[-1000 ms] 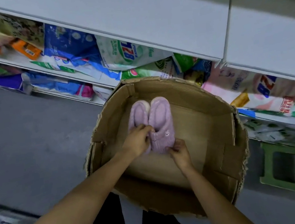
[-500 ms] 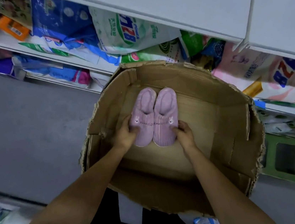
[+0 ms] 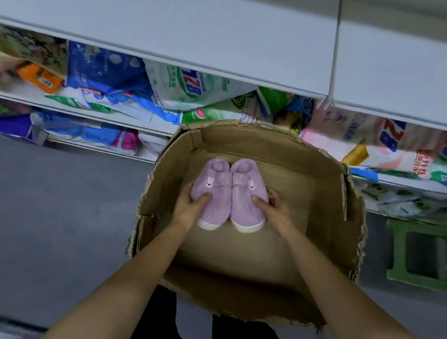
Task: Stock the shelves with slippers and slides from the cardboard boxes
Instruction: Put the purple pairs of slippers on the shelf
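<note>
2 soft, light purple slippers are gripped at their outer sides by the left hand and right hand inside a cardboard box.

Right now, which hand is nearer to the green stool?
The right hand: it grips the pink slippers on the side facing the green stool. The left hand holds their far side.

- Slippers: embroidered lettering too small to read; outer sides covered by left hand and right hand.
- Fingers of both hands: mostly hidden behind the pair.
- Bags: motion-blurred at far left, upper parts hidden under shelf.
- Stool: cut off at right edge.
- Box: near wall partly behind forearms.
</note>
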`<state>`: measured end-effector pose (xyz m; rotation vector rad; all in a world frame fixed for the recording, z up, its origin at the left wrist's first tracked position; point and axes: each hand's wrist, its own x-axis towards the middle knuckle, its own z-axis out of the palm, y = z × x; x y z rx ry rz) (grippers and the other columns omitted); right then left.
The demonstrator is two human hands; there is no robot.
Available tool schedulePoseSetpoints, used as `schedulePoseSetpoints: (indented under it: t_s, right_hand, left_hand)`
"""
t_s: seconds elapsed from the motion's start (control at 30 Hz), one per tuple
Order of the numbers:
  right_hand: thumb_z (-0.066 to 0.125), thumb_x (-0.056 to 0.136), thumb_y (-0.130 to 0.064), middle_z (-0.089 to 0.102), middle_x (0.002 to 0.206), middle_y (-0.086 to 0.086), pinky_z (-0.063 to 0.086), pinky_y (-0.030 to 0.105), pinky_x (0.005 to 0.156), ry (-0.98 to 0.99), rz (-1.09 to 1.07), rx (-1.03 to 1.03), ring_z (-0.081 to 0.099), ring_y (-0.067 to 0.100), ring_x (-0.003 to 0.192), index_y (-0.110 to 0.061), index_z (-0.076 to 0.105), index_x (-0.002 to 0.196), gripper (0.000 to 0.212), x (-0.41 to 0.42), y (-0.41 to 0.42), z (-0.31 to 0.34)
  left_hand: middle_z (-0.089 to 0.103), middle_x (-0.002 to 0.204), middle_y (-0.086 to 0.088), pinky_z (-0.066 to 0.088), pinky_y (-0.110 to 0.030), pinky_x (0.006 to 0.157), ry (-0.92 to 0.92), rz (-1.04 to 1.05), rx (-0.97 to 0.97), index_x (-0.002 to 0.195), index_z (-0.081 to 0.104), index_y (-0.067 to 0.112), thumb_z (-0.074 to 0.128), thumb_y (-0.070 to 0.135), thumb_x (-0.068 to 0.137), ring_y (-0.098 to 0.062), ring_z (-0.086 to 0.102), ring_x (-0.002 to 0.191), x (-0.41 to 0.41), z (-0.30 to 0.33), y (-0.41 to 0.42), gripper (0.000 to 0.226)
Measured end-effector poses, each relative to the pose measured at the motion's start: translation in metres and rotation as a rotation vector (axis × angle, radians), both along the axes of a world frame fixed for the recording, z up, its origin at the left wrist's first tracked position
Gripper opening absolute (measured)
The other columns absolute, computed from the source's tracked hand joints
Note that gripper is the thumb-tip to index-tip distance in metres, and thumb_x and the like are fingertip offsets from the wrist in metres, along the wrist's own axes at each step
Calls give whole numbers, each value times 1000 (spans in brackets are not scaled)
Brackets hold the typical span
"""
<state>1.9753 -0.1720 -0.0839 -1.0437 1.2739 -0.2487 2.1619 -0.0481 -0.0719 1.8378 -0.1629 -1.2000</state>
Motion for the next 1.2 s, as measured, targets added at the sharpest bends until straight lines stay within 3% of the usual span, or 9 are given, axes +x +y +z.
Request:
schedulePoseSetpoints:
  t_s: [0.13,0.33,0.43,0.53,0.73,0.87,1.0,1.1,1.2]
  right_hand:
    - [72,89,-12,65,111,-2,53,14,71,2,34,-125,64,13,99,-15,57,125,39,-5,0,45]
    - [70,88,-3,64,118,1,52,11,73,-44,-24,-286,63,7,101,-5,53,134,49,10,17,126]
    - [68,90,1,62,119,6,50,8,70,-86,-54,-355,60,-1,94,-3,51,135,49,31,34,165]
    - [69,90,-2,65,121,6,52,11,73,-137,-78,-439,64,-2,93,-5,53,135,48,63,61,210]
    - [69,91,-7,64,111,-2,56,15,75,-256,-161,-563,62,1,93,-15,52,130,43,150,126,292]
    - [67,92,-11,68,115,3,58,26,83,-346,-196,-635,67,14,102,-14,54,133,43,203,164,337]
    - [69,92,-18,69,120,5,59,32,83,-429,-201,-659,68,19,107,-19,53,136,46,249,189,378]
    - [71,91,-22,69,122,3,59,32,80,-496,-170,-675,69,19,106,-20,54,135,48,284,197,409]
    - [71,91,-23,68,124,0,57,24,76,-546,-120,-733,69,15,107,-19,54,134,47,321,199,441]
  left_hand:
    - [56,132,-1,46,-32,98,-47,-80,-70,144,44,17,70,21,92,-19,55,121,1,43,5,58]
    - [63,123,6,50,-11,79,-94,-84,-244,136,54,18,70,17,92,-1,60,106,24,113,17,47]
    - [64,124,3,50,-15,82,-108,-71,-302,134,56,19,71,15,92,-14,62,114,49,144,26,45]
    - [62,124,-4,49,-18,77,-108,-50,-363,137,52,15,68,14,93,-20,61,113,81,189,41,46]
    - [60,120,-3,46,-15,74,-296,-19,-517,133,53,15,66,13,94,-17,59,104,158,281,93,42]
    - [62,123,-5,52,-26,83,-307,17,-604,130,56,16,66,14,93,-20,62,108,214,330,132,38]
    - [64,123,-7,52,-24,76,-310,79,-683,131,56,14,65,13,94,-21,63,107,263,369,162,38]
    - [65,120,-4,56,-32,81,-306,117,-742,125,59,21,69,21,91,-17,66,101,295,398,177,35]
    - [64,117,0,55,-31,83,-347,164,-794,126,58,19,66,18,94,-13,64,100,324,429,185,33]
